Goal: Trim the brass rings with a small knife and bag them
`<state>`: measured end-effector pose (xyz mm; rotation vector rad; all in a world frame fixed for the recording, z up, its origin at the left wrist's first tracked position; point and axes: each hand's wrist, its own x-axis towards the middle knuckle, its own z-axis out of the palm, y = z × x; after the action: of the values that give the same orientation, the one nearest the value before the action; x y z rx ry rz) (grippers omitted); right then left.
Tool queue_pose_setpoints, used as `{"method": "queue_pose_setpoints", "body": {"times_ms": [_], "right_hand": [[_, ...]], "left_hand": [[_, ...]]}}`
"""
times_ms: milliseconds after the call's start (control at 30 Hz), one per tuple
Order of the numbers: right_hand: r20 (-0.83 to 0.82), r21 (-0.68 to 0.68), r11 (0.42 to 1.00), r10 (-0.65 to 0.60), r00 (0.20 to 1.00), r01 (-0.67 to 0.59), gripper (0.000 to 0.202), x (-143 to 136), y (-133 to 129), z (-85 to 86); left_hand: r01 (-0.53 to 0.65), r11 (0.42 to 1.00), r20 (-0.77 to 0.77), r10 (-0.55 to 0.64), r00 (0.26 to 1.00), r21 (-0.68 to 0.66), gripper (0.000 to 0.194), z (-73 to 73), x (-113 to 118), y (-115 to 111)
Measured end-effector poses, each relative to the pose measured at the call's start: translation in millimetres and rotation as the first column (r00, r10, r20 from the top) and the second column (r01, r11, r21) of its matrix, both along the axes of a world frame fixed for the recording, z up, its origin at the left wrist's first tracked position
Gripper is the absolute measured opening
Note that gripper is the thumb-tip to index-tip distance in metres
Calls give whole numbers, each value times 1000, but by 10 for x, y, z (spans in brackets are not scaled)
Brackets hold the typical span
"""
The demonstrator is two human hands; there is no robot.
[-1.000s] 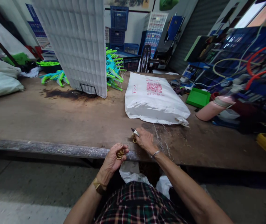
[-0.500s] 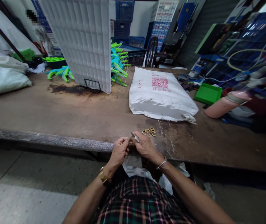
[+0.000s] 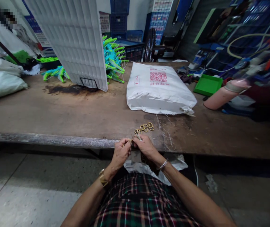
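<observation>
1. Head view, left hand: the left hand (image 3: 120, 152) is at the near edge of the tabletop (image 3: 78, 116). Its thumb and fingers are pressed together, pinching a small gold piece (image 3: 131, 141) that looks like a ring, mostly covered by the fingertips. Whether more rings are tucked in the palm, I cannot tell.

2. Head view, right hand: the right hand (image 3: 147, 148) is closed around a slim pale tool (image 3: 138, 136), which juts beyond the fingers, away from the body. The grip hides much of it, so its working end is hard to make out.

3. Head view, the key relation: the pinched piece sits between the two hands, at the tips of the left fingers and just left of the right thumb. The two sets of fingertips nearly meet here; whether they touch is too small to tell. How the piece is turned is also unclear.

4. Head view, the loose rings: a cluster of gold rings (image 3: 145, 127) lies on the tabletop, just beyond the right hand. Its long axis runs mostly sideways, slanting slightly away from the body toward the right. The right hand is the nearer one; the cluster's left end lies close to the tool. Farther back rests a white bag (image 3: 159, 90), clear of the rings.
</observation>
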<state>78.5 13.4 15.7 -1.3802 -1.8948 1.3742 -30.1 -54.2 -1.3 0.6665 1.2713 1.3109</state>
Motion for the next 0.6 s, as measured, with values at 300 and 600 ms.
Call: {"method": "queue_pose_setpoints", "body": {"times_ms": [300, 600], "right_hand": [[-98, 1, 999, 35, 995, -35, 24, 221, -149, 25], [-48, 77, 997, 24, 999, -20, 23, 394, -197, 64]], "left_hand": [[122, 992, 205, -117, 972, -10, 34, 102, 160, -141], [137, 990, 232, -138, 963, 24, 32, 74, 262, -187]]}}
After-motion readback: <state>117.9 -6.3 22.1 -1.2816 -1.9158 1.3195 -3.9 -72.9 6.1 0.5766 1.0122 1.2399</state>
